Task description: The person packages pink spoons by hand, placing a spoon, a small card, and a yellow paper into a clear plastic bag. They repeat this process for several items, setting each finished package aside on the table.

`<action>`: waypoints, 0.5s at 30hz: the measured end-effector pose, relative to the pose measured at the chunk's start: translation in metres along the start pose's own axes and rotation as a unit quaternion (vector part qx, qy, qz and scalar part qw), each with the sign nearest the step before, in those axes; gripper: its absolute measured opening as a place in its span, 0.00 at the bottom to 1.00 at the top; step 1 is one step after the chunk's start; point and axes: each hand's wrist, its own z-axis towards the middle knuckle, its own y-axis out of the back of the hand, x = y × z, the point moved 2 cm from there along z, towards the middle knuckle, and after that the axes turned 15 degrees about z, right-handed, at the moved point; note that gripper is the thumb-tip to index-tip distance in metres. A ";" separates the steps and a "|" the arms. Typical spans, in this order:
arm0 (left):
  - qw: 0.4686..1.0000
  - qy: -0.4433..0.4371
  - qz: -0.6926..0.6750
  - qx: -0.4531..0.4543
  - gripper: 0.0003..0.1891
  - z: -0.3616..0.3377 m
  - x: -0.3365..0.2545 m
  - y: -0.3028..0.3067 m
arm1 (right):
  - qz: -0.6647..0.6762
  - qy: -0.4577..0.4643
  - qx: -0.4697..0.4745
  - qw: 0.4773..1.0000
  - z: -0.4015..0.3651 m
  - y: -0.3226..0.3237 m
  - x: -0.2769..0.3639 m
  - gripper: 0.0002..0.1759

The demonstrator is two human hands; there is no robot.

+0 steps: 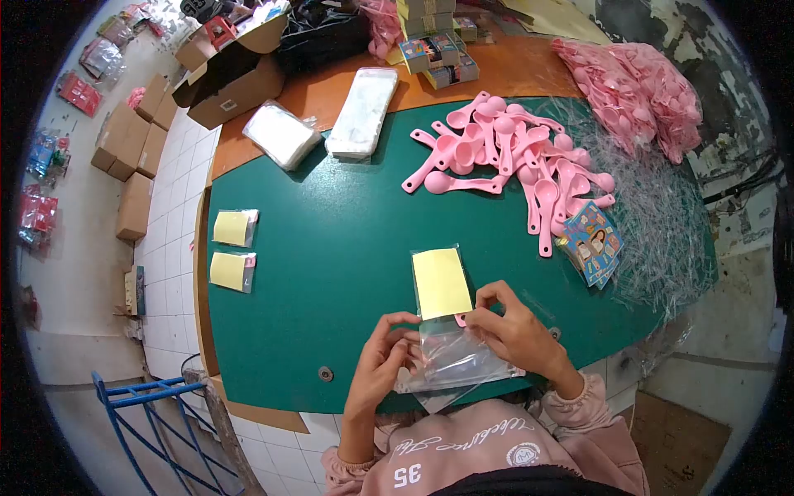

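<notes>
In front of me a clear plastic bag (459,355) lies near the table's front edge. At its upper end shows a yellow card (442,283), with a small pink handle end (461,320) just below the card. My left hand (385,355) is closed on the bag's left side, thumb and fingers around the film. On the other side, my right hand (517,331) pinches the film beside the pink end, fingertips bent together. More clear film lies beneath both hands. Whatever the pink end belongs to is mostly hidden by the card and hands.
A heap of pink scoops (509,149) lies to the right, beside printed cards (594,244) and loose clear film (662,215). Two packed yellow cards (233,272) rest at left. Stacks of clear bags (362,112) and a bulging pink bag (633,95) sit at the back.
</notes>
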 end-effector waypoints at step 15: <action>0.956 -0.107 0.263 -0.069 0.06 0.012 0.003 -0.013 | 0.254 -0.214 -0.057 0.942 -0.011 -0.007 -0.013 0.08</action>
